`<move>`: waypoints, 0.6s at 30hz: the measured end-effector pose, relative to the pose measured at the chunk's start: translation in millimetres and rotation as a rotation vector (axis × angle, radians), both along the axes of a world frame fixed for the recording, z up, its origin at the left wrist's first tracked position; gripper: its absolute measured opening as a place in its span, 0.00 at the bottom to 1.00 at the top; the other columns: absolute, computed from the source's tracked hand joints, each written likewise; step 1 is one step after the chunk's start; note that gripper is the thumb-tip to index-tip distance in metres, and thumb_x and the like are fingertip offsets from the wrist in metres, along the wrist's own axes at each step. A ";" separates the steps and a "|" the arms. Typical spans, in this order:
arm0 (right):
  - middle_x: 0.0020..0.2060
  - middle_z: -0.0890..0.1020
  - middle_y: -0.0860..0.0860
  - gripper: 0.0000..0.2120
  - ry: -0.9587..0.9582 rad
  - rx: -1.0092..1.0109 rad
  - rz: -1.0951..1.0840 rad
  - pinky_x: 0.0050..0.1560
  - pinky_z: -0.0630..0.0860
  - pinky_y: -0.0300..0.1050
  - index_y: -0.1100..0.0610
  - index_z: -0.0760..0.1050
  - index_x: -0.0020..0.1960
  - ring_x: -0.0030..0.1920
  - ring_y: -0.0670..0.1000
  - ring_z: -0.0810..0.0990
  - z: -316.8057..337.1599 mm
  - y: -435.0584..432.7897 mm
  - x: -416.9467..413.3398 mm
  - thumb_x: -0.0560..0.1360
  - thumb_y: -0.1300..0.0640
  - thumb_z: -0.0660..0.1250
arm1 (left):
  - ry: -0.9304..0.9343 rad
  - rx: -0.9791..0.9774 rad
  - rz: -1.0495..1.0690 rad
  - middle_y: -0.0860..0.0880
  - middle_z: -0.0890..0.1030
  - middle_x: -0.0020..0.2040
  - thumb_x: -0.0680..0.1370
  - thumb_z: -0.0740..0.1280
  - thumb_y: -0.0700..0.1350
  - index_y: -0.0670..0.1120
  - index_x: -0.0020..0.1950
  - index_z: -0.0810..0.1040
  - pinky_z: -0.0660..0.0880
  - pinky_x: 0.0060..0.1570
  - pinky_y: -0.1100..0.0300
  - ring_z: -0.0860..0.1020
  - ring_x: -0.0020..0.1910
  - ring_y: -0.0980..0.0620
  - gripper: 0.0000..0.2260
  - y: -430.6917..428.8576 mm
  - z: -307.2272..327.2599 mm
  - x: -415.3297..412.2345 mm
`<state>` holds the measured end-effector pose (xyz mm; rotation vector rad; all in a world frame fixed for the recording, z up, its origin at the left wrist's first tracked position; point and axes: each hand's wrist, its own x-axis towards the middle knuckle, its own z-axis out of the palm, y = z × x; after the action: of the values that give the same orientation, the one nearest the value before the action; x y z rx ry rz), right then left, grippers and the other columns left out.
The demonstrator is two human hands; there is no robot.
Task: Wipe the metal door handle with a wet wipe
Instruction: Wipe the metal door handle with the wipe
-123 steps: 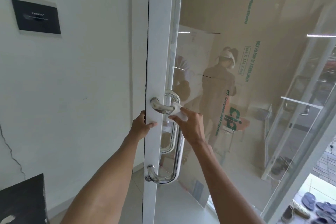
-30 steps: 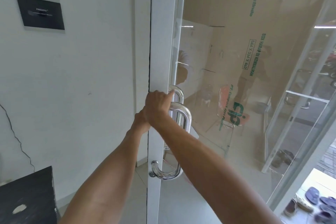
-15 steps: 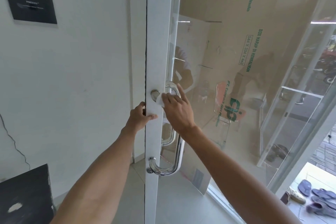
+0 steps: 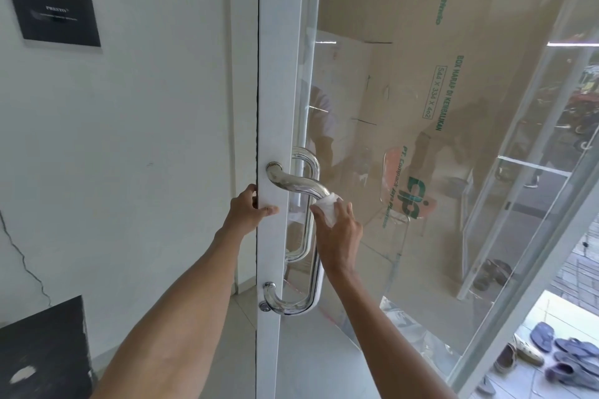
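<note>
The metal door handle (image 4: 293,183), a polished chrome loop (mirror-bright), stands on the white door frame (image 4: 275,74). The right hand (image 4: 337,227) clenches a crumpled white wet wipe (image 4: 325,204) against the handle's upper bend. The left hand (image 4: 248,210) grips the frame's edge just left of the handle.

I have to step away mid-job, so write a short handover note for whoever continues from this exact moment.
Left hand: gripping the edge of the white door frame, steadying the door.
Right hand: grip closed on the wet wipe, pressed to the handle just below its upper bend.
Done: cannot be judged from this view.
Left: probably the straight bar and lower curve; keep the door steadied.
</note>
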<state>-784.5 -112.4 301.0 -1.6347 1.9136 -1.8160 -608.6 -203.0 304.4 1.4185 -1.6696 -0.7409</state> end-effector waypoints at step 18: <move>0.37 0.83 0.54 0.14 -0.167 0.173 -0.073 0.38 0.74 0.46 0.59 0.79 0.46 0.36 0.56 0.79 -39.0 5.4 8.7 0.72 0.48 0.72 | 0.039 0.015 0.006 0.45 0.83 0.54 0.70 0.77 0.49 0.45 0.64 0.72 0.74 0.48 0.59 0.79 0.50 0.47 0.26 4.3 0.8 -2.3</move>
<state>-775.8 -107.0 262.0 -1.3332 2.0157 -1.6965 -610.9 -198.7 305.2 1.4101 -1.6319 -0.7744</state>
